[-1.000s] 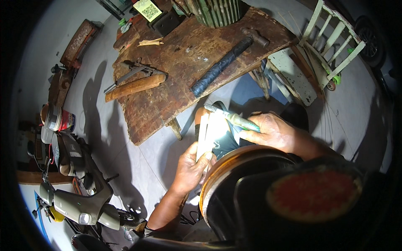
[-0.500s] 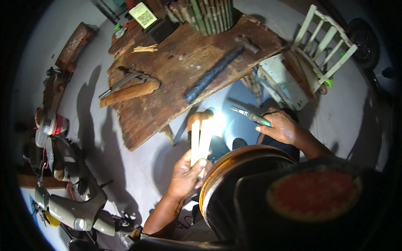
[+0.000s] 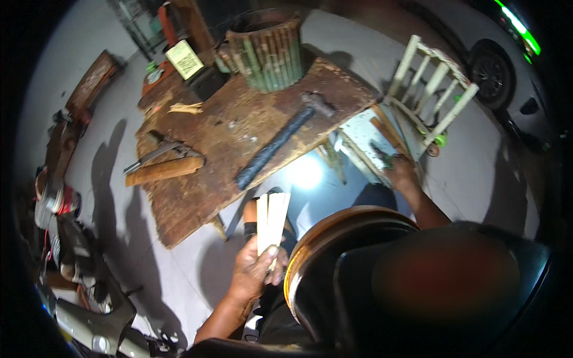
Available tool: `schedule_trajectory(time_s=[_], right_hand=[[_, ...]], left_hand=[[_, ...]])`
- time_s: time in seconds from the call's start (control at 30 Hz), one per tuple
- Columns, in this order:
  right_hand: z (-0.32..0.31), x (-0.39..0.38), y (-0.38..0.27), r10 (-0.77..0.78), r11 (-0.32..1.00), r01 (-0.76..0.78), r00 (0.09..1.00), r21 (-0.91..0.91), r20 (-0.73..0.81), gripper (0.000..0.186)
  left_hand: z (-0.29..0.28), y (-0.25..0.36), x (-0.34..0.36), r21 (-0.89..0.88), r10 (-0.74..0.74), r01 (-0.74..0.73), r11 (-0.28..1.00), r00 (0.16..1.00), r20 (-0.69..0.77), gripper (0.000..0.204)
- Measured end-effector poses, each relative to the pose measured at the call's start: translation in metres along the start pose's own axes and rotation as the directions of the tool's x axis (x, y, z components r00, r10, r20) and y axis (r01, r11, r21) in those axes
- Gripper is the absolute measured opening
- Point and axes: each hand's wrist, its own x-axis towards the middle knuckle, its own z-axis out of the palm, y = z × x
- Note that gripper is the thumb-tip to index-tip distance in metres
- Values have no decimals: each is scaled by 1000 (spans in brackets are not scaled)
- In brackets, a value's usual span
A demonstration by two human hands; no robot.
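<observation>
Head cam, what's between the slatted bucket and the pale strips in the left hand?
In the head view: the dark-handled hammer on the wooden table, then floor past the table's edge.

A worn table [image 3: 185, 206] carries a hammer [image 3: 277, 144], slatted bucket [image 3: 267, 59] and sticks [image 3: 186, 108]

A worn wooden table [image 3: 188, 206] stands on a pale floor [image 3: 458, 179].

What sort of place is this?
Probably a garage used as a workshop: a hammer lies on a worn wooden table, with a scooter at left and a car at right.
</observation>
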Motion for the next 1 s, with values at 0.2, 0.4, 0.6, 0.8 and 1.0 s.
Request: schedule_trajectory(time_s=[0.2, 0.4, 0.6, 0.8, 1.0], right_hand=[[25, 13, 0, 64, 998, -62, 974, 16, -217, 43], [-56, -22, -155, -329, 323, -392, 807, 861, 491, 48], [-118, -23, -269, -529, 58, -284, 804, 957, 271, 33], [-122, -14, -295, -450, 171, -343, 807, 924, 383, 25], [-108, -12, -307, -457, 174, -196, 852, 965, 256, 22]], left_hand=[[-2, -8, 14, -86, -6, 3, 996, 1000, -29, 23], [22, 7, 39, -113, -4, 8, 994, 999, 33, 25], [38, 14, 57, -119, 32, -4, 993, 972, 234, 31], [17, 6, 50, -143, -2, 29, 989, 982, 188, 34], [2, 2, 46, -112, -11, 19, 994, 997, 78, 37]])
